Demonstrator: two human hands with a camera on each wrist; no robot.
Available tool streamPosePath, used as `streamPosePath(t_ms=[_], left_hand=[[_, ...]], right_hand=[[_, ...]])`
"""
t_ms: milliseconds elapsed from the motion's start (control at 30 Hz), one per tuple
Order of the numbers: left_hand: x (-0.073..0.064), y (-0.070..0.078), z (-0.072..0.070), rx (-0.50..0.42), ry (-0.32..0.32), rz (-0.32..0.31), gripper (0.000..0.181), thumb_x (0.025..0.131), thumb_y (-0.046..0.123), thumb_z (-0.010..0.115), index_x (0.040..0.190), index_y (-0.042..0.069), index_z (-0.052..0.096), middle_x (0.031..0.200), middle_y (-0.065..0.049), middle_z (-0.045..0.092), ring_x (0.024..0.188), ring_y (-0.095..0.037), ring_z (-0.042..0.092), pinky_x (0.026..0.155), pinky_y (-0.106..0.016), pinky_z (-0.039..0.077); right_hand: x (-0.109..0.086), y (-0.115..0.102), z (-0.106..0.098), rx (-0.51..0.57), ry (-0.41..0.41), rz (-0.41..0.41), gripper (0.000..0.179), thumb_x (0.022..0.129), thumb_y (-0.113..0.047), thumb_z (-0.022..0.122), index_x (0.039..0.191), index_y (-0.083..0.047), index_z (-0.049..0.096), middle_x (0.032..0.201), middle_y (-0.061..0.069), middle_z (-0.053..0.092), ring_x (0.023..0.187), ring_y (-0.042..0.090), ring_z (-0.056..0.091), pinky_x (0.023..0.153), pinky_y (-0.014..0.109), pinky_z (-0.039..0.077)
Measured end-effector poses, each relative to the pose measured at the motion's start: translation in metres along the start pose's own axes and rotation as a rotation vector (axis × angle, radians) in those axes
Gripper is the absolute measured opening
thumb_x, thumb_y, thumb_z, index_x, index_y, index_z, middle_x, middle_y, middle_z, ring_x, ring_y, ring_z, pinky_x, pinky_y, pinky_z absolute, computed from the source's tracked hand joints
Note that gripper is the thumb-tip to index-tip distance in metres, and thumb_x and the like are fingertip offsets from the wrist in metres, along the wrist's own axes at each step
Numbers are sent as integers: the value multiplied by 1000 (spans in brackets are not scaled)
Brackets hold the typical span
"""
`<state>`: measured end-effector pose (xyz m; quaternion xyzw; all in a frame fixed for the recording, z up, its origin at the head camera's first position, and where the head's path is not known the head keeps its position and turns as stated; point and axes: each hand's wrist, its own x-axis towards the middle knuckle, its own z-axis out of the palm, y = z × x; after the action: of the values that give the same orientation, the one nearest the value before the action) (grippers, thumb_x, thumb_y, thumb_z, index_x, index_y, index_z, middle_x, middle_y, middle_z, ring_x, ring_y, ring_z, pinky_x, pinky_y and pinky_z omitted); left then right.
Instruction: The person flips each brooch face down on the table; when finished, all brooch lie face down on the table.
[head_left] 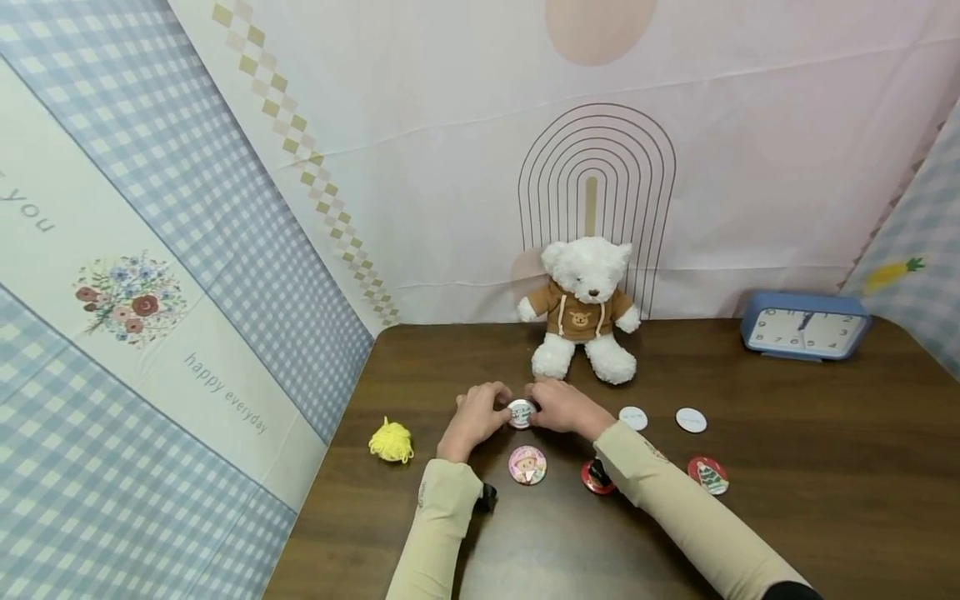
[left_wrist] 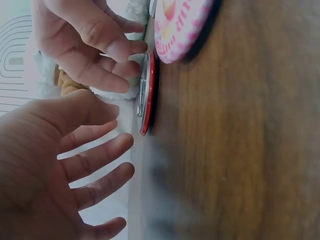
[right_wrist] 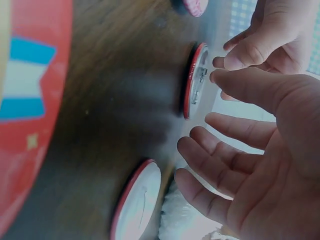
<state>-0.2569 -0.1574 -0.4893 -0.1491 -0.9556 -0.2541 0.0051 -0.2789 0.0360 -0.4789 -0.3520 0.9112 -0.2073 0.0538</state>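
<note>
A pin-back button badge [head_left: 521, 413] lies face down between my two hands, its metal back and pin up; the red rim of this badge [left_wrist: 146, 95] shows in the left wrist view. My left hand [head_left: 480, 414] is at its left side with spread, relaxed fingers. From the right, my right hand [head_left: 567, 406] reaches over with loosely bent fingers. In the right wrist view, the fingers [right_wrist: 245, 87] hover around the badge [right_wrist: 196, 82] without gripping it; whether a fingertip touches it, I cannot tell. Closer to me lies a pink cartoon badge [head_left: 527, 465], face up.
A red badge [head_left: 594, 482] is partly hidden by the right wrist. To the right lie two white-backed badges [head_left: 633, 417] and a Christmas-tree badge [head_left: 708, 475]. Yellow yarn [head_left: 391, 441] sits left; a teddy bear [head_left: 582, 312] and blue clock [head_left: 806, 325] stand behind.
</note>
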Motion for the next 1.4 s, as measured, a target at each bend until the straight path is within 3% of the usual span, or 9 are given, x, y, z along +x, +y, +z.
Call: streamPosePath(t_ms=[400, 800, 1167, 1400], left_hand=[[-12, 2, -7, -31, 13, 45, 20, 87, 14, 68, 106, 9, 71, 99, -2, 71, 94, -24, 62, 87, -50, 40], [-28, 12, -21, -38, -23, 83, 21, 88, 13, 69, 108, 6, 71, 100, -5, 70, 95, -24, 57, 88, -48, 36], [-40, 21, -29, 10, -31, 113, 27, 87, 15, 70, 112, 4, 70, 102, -5, 69, 101, -25, 56, 90, -52, 35], [-47, 22, -28, 42, -46, 74, 38, 85, 18, 69, 120, 5, 67, 112, -8, 68, 107, -28, 55, 93, -54, 35]], right_hand=[[-18, -11, -15, 42, -10, 28, 15, 89, -11, 75, 99, -3, 66, 79, 3, 52, 69, 18, 47, 63, 38, 41], [-27, -21, -25, 55, -31, 21, 36, 84, -12, 81, 114, 1, 68, 99, 9, 67, 83, 19, 59, 74, 44, 50], [-37, -30, -23, -7, -27, -6, 37, 80, -19, 84, 108, 1, 70, 102, 12, 67, 92, 28, 62, 79, 48, 50], [-44, -33, -20, -14, -17, -21, 31, 77, -19, 86, 98, -3, 70, 97, 10, 66, 91, 28, 60, 78, 47, 50]])
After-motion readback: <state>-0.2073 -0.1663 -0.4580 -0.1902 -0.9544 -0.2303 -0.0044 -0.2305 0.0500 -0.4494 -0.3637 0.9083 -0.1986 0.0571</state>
